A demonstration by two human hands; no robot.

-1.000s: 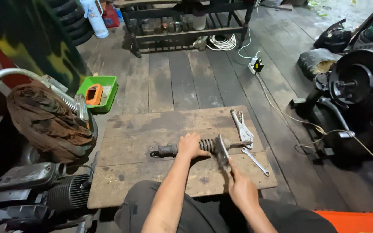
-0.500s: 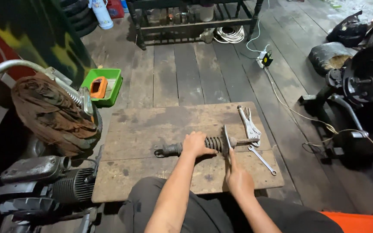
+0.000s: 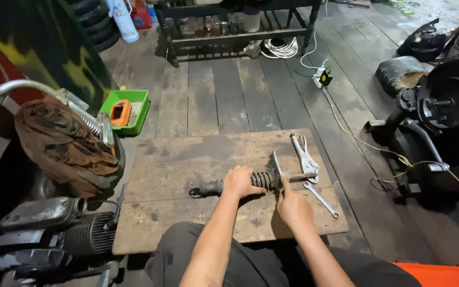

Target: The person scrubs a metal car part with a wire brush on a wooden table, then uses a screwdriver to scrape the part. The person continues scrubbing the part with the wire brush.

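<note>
Clamped on the shock (image 3: 224,185) near the board's (image 3: 187,159) front edge, left hand (image 3: 238,180) steadies it while right hand (image 3: 293,204) grips a flat tool (image 3: 277,166) against the still-seated spring (image 3: 261,179); pliers (image 3: 304,154) and wrench (image 3: 321,199) lie unused.

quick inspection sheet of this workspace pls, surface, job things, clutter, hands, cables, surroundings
surface: worn wooden board lying on a dark plank floor.
job's things: coil-spring shock absorber lying flat on the board, a thin flat tool against its spring end.
clutter: locking pliers and wrench to the right; green tray off the board.
hands: left hand grips the shock body; right hand holds the flat tool.
cables: white coil, power strip with cord.
surroundings: engine parts, dark bench.
</note>
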